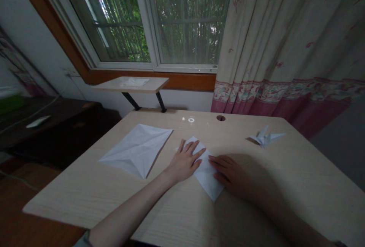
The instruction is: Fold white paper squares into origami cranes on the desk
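A folded piece of white paper (210, 182) lies flat on the desk in front of me, its long shape pointing toward me. My left hand (186, 160) rests on its upper left part with fingers spread. On the right edge of the paper, my right hand (230, 173) lies with its fingers stretched out and touching it. To the left is a larger creased white sheet (137, 148), spread out and untouched by either hand. A folded paper crane (265, 137) sits at the far right of the desk. Parts of the folded paper are hidden under my hands.
The pale wooden desk (108, 193) carries a small raised shelf (114, 83) at the back left, with white paper (135, 82) on it. A round hole cover (221, 118) is near the back edge. A curtain (256, 49) hangs behind, beside a window (188, 19).
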A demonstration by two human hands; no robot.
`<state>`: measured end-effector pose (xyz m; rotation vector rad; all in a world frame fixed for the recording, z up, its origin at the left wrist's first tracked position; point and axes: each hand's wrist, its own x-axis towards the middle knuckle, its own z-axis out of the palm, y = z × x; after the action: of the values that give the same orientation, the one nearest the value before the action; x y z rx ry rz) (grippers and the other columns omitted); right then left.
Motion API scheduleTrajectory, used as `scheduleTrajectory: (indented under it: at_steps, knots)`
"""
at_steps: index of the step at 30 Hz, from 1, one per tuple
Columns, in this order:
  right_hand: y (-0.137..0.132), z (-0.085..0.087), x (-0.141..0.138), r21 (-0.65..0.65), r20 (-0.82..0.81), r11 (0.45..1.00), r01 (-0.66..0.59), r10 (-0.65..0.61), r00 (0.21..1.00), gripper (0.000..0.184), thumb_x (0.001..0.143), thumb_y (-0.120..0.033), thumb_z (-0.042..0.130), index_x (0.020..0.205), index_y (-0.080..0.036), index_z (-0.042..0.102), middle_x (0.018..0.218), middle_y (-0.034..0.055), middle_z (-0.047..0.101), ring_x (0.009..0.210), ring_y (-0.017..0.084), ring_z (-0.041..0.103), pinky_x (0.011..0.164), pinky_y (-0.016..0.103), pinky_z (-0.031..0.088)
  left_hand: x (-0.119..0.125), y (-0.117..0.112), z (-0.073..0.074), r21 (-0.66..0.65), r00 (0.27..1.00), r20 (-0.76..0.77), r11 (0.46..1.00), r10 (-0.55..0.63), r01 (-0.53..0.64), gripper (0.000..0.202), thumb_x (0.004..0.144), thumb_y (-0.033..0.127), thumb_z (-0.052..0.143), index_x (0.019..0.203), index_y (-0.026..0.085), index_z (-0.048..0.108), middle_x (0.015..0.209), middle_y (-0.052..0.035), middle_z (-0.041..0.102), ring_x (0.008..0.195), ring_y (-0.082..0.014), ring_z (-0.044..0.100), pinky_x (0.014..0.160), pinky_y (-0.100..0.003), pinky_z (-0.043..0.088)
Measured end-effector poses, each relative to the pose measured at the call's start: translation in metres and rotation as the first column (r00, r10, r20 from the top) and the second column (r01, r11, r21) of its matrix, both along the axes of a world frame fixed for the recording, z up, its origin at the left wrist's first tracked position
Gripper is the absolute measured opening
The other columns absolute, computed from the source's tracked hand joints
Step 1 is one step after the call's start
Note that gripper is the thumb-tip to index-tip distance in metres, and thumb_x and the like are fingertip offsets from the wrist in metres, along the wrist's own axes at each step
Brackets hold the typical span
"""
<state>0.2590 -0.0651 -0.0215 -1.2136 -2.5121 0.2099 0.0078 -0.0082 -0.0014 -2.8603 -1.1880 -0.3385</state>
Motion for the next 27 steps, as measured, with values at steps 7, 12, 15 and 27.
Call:
scheduleTrajectory:
  at_steps: [7,12,15,27]
  knots:
    - [-0.003,-0.012,-0.001,0.041,0.029,0.999,-0.016,0.014,0.999,0.051,0.102,-0.024,0.041,0.153,-0.020,0.036,0.153,0.0095,0.043,0.141,0.021,0.043,0.118,0.042,0.038,-0.002,0.005,-0.004,-0.115,0.997,0.004,0.990,-0.082,0.082,0.046,0.106,0.036,0.035,0.151,0.034,0.036,0.161,-0.0016,0.032,0.149,-0.0253,0.028,0.121,-0.051,0.025]
    - [-0.005,-0.014,-0.002,0.034,0.041,0.999,-0.034,0.032,0.999,0.055,0.102,-0.026,0.043,0.155,-0.020,0.029,0.157,0.0101,0.037,0.144,0.024,0.037,0.119,0.045,0.035,-0.002,0.004,-0.003,-0.124,0.998,0.044,0.991,-0.043,0.048,0.044,0.105,0.040,0.036,0.149,0.038,0.039,0.160,0.0010,0.034,0.147,-0.0244,0.032,0.120,-0.050,0.027]
    - [-0.006,-0.008,-0.004,-0.011,0.055,0.999,-0.049,0.049,0.997,0.056,0.101,-0.026,0.045,0.154,-0.015,0.033,0.157,0.0140,0.035,0.144,0.026,0.036,0.119,0.046,0.034,-0.002,0.004,-0.004,-0.114,0.997,0.072,0.993,-0.007,0.015,0.045,0.103,0.045,0.040,0.148,0.039,0.041,0.159,0.0008,0.035,0.147,-0.0252,0.033,0.119,-0.051,0.028]
    - [-0.010,0.000,-0.002,-0.066,0.049,0.996,-0.066,0.069,0.996,0.065,0.100,-0.035,0.048,0.158,-0.018,0.021,0.160,0.0135,0.028,0.148,0.027,0.026,0.122,0.049,0.025,0.000,0.008,-0.008,-0.127,0.985,0.096,0.983,0.143,-0.130,0.053,0.099,0.059,0.042,0.146,0.034,0.046,0.158,-0.0057,0.037,0.148,-0.0287,0.031,0.119,-0.057,0.025]
